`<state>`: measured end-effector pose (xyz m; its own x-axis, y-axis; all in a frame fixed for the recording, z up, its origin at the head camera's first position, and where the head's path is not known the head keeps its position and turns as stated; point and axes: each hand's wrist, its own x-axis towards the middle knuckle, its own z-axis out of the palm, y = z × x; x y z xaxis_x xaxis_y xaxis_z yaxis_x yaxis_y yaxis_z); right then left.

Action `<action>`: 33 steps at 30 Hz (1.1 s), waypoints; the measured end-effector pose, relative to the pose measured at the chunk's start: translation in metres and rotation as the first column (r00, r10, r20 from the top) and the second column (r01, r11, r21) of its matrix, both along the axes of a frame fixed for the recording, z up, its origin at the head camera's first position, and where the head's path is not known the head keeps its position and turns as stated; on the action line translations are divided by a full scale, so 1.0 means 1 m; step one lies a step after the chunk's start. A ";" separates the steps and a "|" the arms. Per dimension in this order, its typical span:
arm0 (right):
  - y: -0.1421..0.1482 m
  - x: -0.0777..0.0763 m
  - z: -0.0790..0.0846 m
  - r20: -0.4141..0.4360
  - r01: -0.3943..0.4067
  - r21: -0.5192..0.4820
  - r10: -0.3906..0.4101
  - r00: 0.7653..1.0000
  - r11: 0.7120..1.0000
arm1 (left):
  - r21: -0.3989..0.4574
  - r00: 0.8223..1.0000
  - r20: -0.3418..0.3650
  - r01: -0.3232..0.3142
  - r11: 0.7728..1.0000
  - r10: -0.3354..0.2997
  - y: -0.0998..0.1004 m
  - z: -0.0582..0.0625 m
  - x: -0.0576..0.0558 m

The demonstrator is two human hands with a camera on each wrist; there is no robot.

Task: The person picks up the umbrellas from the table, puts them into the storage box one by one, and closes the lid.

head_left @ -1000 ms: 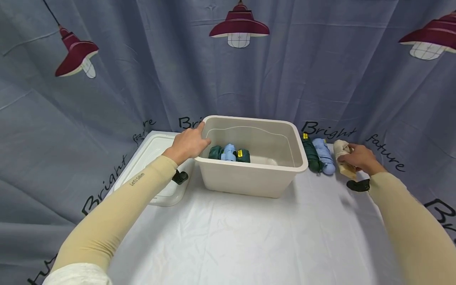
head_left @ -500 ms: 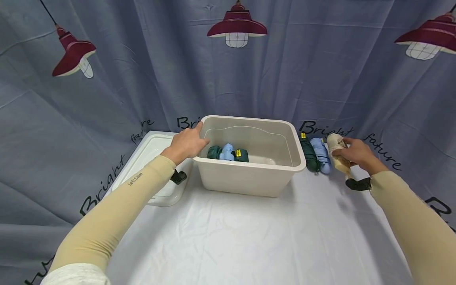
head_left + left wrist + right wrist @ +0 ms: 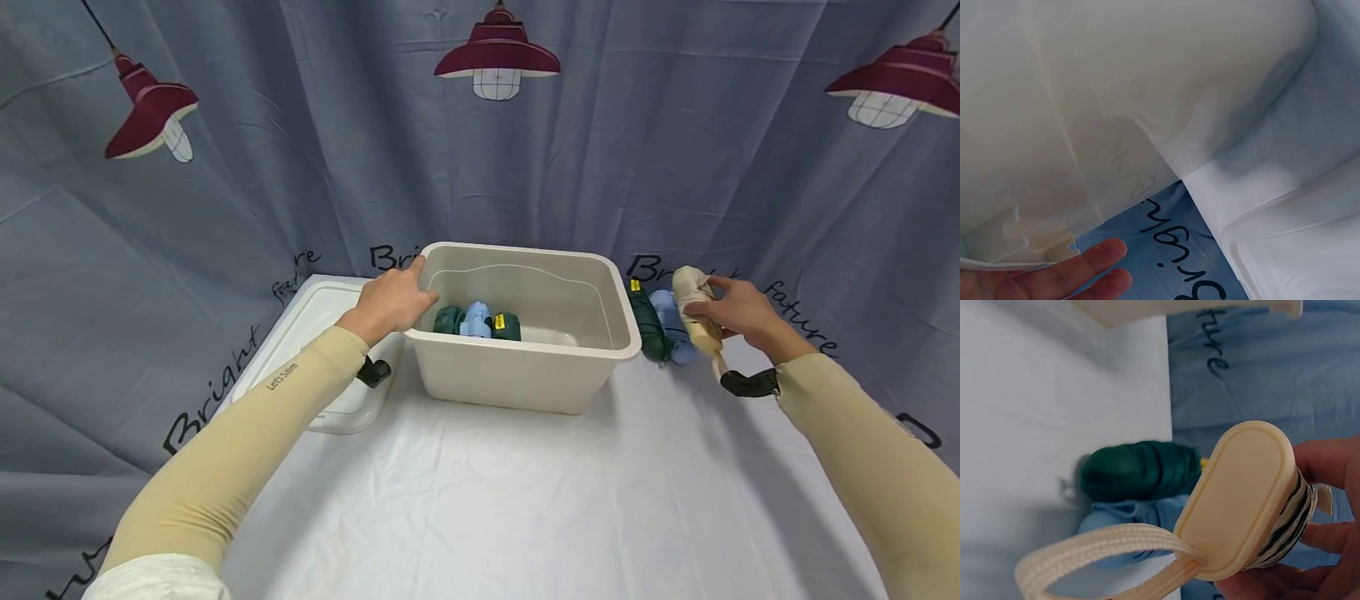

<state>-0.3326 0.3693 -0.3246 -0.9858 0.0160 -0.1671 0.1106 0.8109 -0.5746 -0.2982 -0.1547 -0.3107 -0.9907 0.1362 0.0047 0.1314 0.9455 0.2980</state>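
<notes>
My left hand [image 3: 392, 298] holds the left rim of a beige plastic storage bin [image 3: 517, 375], thumb over the inner side; straight fingers [image 3: 1094, 256] show outside, below the rim, in the left wrist view. Inside lie folded umbrellas, a light blue one [image 3: 476, 320] between two dark green ones. At the right, my right hand [image 3: 738, 312] grips a cream folded umbrella [image 3: 1235, 500] by its wrapped canopy, its flat oval handle end and looped wrist strap [image 3: 1104, 540] hanging down. Behind it on the table lie a dark green umbrella [image 3: 1141, 469] and a light blue umbrella [image 3: 1132, 519].
A white lid [image 3: 322, 325] lies flat left of the bin, partly beneath my left arm. White cloth covers the table [image 3: 480, 500]. A grey-blue curtain [image 3: 300, 167] with printed lamps and lettering hangs right behind the table.
My right hand has raised the cream umbrella off the table and moved it left, so it now overlaps the light blue umbrella in the head view. The left hand stays at the rim.
</notes>
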 end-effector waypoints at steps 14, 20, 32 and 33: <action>-0.038 0.014 0.029 -0.019 -0.049 0.011 0.049 0.999 0.999 | 0.003 1.000 -0.005 -0.001 1.000 0.001 -0.001 -0.002 -0.001; -0.054 0.017 0.042 -0.025 -0.094 -0.004 0.094 0.995 0.996 | 0.002 1.000 -0.005 0.000 1.000 0.000 -0.002 -0.003 0.000; -0.076 0.022 0.069 -0.022 -0.148 0.002 0.148 0.989 0.989 | 0.008 1.000 0.004 -0.003 1.000 0.003 -0.002 -0.002 -0.001; -0.078 0.022 0.070 -0.020 -0.153 0.004 0.153 0.988 0.988 | 0.009 1.000 0.003 -0.003 1.000 0.003 -0.001 -0.002 -0.001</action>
<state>-0.3103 0.2915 -0.2543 -0.9799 -0.1350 -0.1470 -0.0269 0.8191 -0.5731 -0.2992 -0.1561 -0.3128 -0.9911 0.1331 0.0028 0.1275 0.9433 0.3066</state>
